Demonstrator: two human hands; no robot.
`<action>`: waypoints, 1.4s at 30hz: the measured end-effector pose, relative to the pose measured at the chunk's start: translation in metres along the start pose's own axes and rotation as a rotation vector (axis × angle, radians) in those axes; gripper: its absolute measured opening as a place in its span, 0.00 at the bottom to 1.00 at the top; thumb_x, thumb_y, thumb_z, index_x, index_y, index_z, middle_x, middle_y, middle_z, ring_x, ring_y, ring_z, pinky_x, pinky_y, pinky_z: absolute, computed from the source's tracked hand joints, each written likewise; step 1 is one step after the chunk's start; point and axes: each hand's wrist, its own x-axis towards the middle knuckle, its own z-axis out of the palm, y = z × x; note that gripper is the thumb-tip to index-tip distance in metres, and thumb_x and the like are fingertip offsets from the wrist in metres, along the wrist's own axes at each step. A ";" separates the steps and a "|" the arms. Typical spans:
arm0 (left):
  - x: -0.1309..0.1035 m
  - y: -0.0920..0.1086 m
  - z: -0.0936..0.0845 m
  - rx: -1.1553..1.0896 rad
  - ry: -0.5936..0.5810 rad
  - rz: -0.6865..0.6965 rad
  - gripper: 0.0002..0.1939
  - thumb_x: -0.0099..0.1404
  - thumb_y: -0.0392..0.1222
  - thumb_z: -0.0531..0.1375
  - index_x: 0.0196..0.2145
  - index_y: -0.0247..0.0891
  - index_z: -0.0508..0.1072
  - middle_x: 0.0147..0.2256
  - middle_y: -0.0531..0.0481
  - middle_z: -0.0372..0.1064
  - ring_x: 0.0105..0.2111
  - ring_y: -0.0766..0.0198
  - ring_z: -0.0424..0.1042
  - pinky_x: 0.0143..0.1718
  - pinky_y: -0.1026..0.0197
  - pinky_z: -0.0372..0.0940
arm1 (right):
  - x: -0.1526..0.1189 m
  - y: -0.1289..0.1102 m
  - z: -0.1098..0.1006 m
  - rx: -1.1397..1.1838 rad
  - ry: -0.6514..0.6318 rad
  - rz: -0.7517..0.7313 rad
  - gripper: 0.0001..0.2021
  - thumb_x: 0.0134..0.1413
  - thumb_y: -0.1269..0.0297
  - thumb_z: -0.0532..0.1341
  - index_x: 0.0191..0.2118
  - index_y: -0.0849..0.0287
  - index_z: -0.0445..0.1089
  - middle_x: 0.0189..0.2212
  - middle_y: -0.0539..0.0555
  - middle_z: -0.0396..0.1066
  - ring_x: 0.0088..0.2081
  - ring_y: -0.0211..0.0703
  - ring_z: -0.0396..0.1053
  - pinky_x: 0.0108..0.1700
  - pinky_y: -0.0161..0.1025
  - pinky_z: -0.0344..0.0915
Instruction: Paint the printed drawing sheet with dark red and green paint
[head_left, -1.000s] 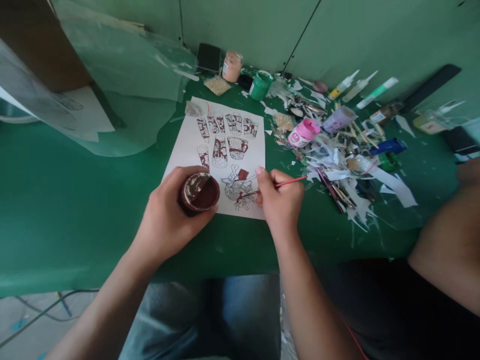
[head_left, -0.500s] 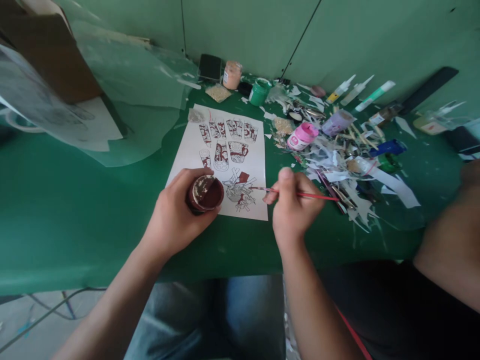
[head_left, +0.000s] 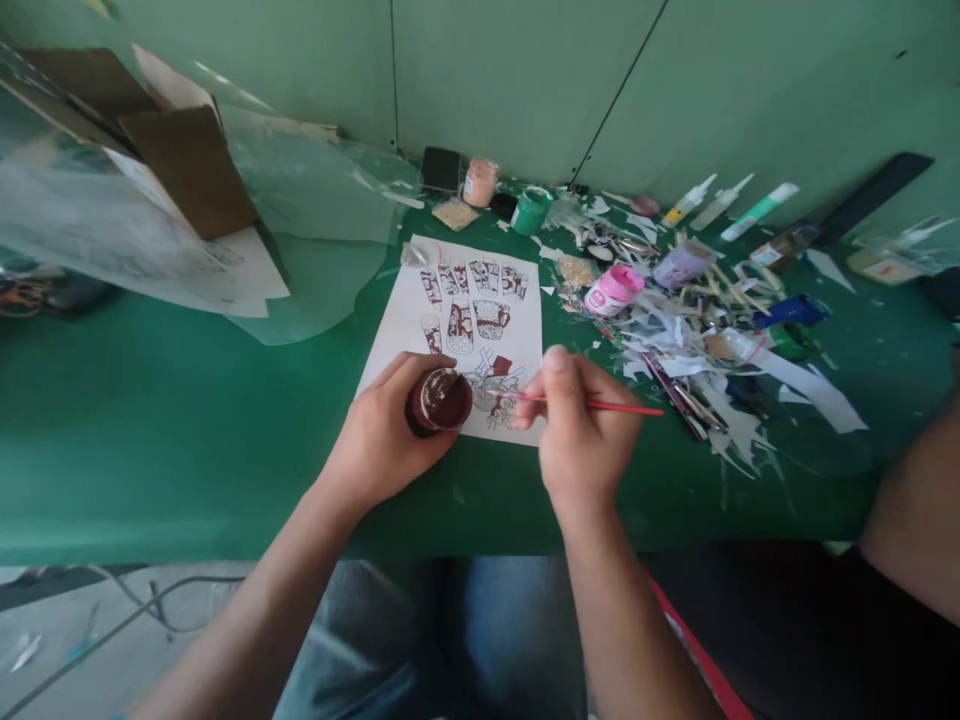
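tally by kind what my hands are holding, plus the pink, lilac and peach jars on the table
Jar in the left hand: 1, the dark red jar
Brush in the right hand: 1, the red-handled brush
Jars on the table: 3, the pink jar, lilac jar and peach jar
Total: 5

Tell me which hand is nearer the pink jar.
Right. The right hand, holding the red brush, is below and slightly left of the pink jar; the left hand, gripping the dark red pot, is farther off, lower left.
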 end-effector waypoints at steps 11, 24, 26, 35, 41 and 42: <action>-0.003 0.002 -0.003 0.035 0.044 -0.084 0.22 0.55 0.42 0.64 0.49 0.41 0.70 0.46 0.50 0.73 0.45 0.55 0.75 0.46 0.56 0.70 | 0.008 0.015 -0.023 -0.029 0.097 0.038 0.22 0.58 0.50 0.60 0.18 0.56 0.62 0.12 0.44 0.60 0.13 0.31 0.60 0.17 0.32 0.61; -0.001 0.000 -0.001 0.007 0.054 -0.109 0.23 0.54 0.42 0.65 0.49 0.41 0.70 0.46 0.51 0.73 0.45 0.56 0.75 0.49 0.57 0.70 | 0.001 0.021 -0.017 -0.288 -0.038 -0.015 0.23 0.57 0.53 0.62 0.17 0.55 0.57 0.10 0.43 0.58 0.15 0.31 0.58 0.20 0.32 0.54; -0.001 0.000 -0.001 0.014 0.068 -0.129 0.23 0.54 0.42 0.65 0.49 0.41 0.70 0.46 0.50 0.73 0.45 0.56 0.75 0.48 0.57 0.70 | 0.003 0.021 -0.018 -0.337 -0.012 -0.088 0.25 0.58 0.52 0.61 0.16 0.55 0.55 0.10 0.43 0.57 0.16 0.30 0.57 0.21 0.33 0.53; -0.004 -0.001 -0.001 0.017 0.116 -0.159 0.23 0.54 0.41 0.66 0.49 0.41 0.70 0.47 0.51 0.74 0.45 0.56 0.75 0.47 0.57 0.70 | 0.005 0.029 -0.018 -0.242 -0.001 -0.057 0.24 0.58 0.50 0.61 0.16 0.55 0.58 0.10 0.43 0.60 0.13 0.31 0.60 0.19 0.32 0.56; -0.003 0.000 0.000 0.020 0.101 -0.173 0.24 0.54 0.41 0.66 0.49 0.41 0.70 0.48 0.51 0.73 0.46 0.56 0.75 0.48 0.57 0.70 | 0.007 0.029 -0.013 -0.249 -0.070 0.000 0.22 0.57 0.52 0.62 0.17 0.56 0.62 0.10 0.44 0.63 0.14 0.32 0.63 0.19 0.31 0.57; -0.002 0.000 0.000 0.021 0.101 -0.172 0.24 0.54 0.42 0.66 0.49 0.41 0.70 0.48 0.51 0.73 0.46 0.56 0.75 0.48 0.57 0.70 | 0.007 0.029 -0.012 -0.257 -0.083 -0.001 0.22 0.57 0.53 0.62 0.17 0.56 0.62 0.10 0.44 0.62 0.14 0.32 0.64 0.19 0.31 0.56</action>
